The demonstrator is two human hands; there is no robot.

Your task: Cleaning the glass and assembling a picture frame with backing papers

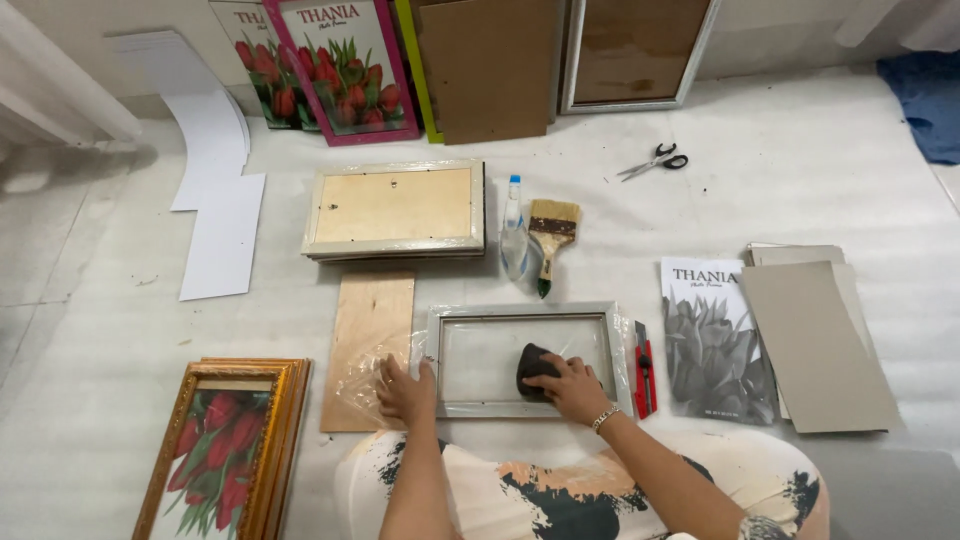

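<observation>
While the person kneels on the white floor covering (760, 170), the right hand (573, 388) presses a dark cloth (533, 366) onto the glass of a silver picture frame (525, 312) lying flat just ahead of the knees; its fingers are curled together, clamped on the cloth; the left hand (405, 392) lies flat on the frame's edge at 9 o'clock, fingers spread apart and gripping nothing, partly on crinkled clear plastic wrap (365, 375); a thin plywood board (370, 340) lies just beside the frame at 9 o'clock, under that wrap; a red utility knife (645, 370) lies along the frame's edge at 3 o'clock, touching or nearly so; beyond it at 3 o'clock lie a grey flower print (715, 340) and a stack of grey card sheets (820, 340); at 12 o'clock from the frame stand a clear spray bottle (515, 240) and a flat paintbrush (552, 235), side by side; at 11 o'clock sits a stack of frames (395, 210) face down; scissors (655, 162) lie well apart at 1 o'clock; a gold frame with red tulips (225, 445) lies at 8 o'clock; white paper sheets (220, 200) lie at 10 o'clock; more frames and a brown backing board (490, 65) lean against the wall at 12 o'clock.
</observation>
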